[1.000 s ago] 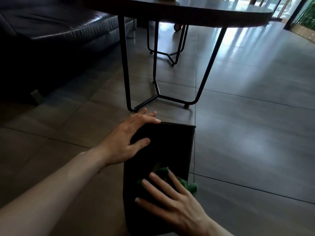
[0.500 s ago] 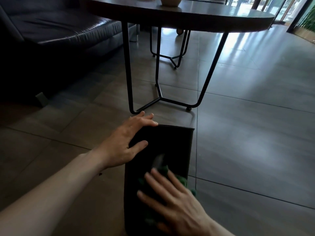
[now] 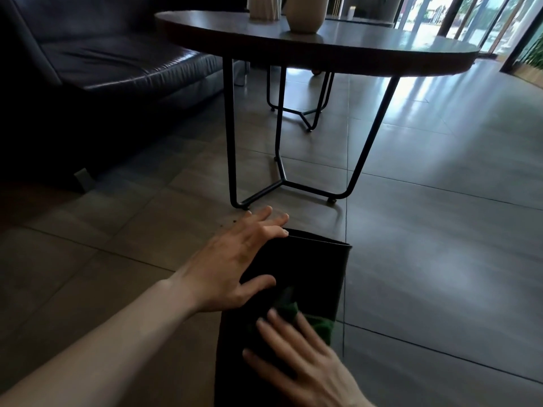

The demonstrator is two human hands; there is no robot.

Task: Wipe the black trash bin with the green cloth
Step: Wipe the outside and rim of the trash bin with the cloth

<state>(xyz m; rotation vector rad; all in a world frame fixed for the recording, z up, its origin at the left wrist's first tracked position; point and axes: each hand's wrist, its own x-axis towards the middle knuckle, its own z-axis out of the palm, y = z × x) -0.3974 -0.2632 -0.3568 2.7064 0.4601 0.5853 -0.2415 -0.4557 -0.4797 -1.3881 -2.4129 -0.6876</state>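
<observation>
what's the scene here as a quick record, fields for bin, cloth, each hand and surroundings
bin: black trash bin lying on its side on the tiled floor
cloth: green cloth pressed on the bin's upper side
left hand: flat on the bin near its rim, steadying
right hand: flat on the cloth, fingers spread
surroundings: round table beyond, dark sofa at left

Before me stood a round dark wooden table on thin black metal legs [image 3: 293,48], a black leather sofa [image 3: 102,63] to its left, on large grey floor tiles [image 3: 440,230] glossed by daylight from tall glass windows [image 3: 470,16].
</observation>
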